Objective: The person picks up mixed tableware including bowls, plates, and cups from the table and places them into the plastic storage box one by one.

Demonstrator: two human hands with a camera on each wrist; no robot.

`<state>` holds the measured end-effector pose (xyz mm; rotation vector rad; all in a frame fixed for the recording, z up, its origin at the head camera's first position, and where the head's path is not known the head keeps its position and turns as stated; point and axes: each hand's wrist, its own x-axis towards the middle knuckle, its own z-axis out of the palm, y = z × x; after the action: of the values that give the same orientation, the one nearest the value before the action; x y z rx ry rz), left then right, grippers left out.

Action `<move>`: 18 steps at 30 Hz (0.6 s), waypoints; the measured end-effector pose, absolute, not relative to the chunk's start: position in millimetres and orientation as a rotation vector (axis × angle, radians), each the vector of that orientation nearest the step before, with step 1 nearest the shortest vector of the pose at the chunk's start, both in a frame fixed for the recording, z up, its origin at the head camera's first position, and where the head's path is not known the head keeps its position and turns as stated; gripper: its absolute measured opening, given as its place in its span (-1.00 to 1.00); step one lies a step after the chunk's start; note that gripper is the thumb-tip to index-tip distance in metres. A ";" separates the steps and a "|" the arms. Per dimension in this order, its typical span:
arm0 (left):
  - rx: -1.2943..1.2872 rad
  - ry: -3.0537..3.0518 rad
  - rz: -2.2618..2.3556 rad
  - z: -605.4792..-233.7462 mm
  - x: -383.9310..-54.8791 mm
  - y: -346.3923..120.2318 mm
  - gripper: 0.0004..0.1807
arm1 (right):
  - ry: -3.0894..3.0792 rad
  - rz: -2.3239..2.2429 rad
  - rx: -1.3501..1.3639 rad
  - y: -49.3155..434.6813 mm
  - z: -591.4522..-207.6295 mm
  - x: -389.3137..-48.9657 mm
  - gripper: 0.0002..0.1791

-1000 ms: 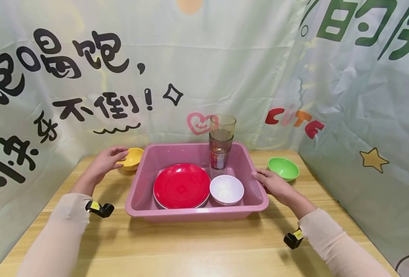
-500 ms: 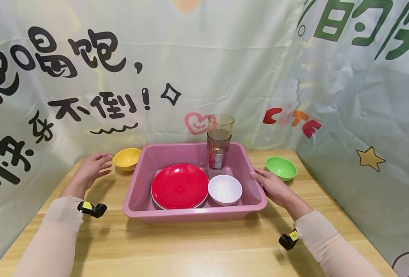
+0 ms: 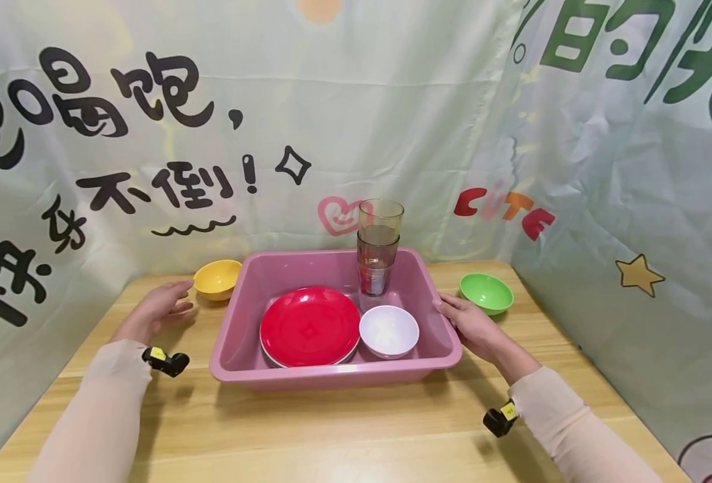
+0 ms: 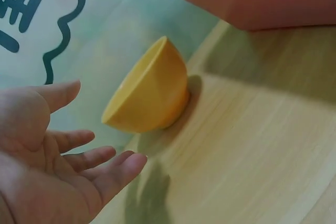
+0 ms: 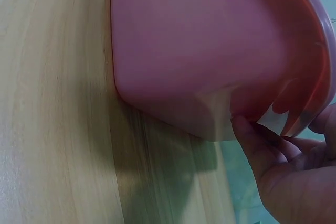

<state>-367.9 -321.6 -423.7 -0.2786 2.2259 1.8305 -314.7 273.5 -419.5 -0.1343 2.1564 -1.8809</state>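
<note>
A pink plastic basin point(image 3: 229, 349) stands in the middle of the wooden table. My right hand point(image 3: 473, 327) holds its right rim, thumb over the edge and fingers beneath it; in the right wrist view those fingers press against the basin's outer wall point(image 5: 184, 40). Left of the basin sits a yellow bowl point(image 3: 217, 280), upright on the table. My left hand point(image 3: 158, 310) is just left of this bowl, palm towards it, fingers loosely spread. The left wrist view shows a gap between the fingertips and the yellow bowl point(image 4: 152, 90).
Inside the basin lie a stack of plates with a red one point(image 3: 310, 325) on top, a white bowl point(image 3: 389, 331) and a stack of clear and brownish cups point(image 3: 379, 251). A green bowl point(image 3: 486, 293) stands right of the basin. A printed cloth point(image 3: 308, 94) hangs behind the table.
My left hand has drawn back leftward from the yellow bowl, where its fingers overlapped the rim, leaving the bowl on the table. My right hand keeps its hold on the basin rim.
</note>
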 end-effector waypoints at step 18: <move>-0.367 2.121 1.925 -441.6 -396.5 -302.8 -0.26 | 2.148 -1.886 -0.127 274.4 -420.3 -316.1 -0.34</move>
<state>-396.5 -302.8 -441.6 -0.3674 2.1206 1.9253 -316.1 274.4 -420.3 -0.1270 2.1482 -1.8856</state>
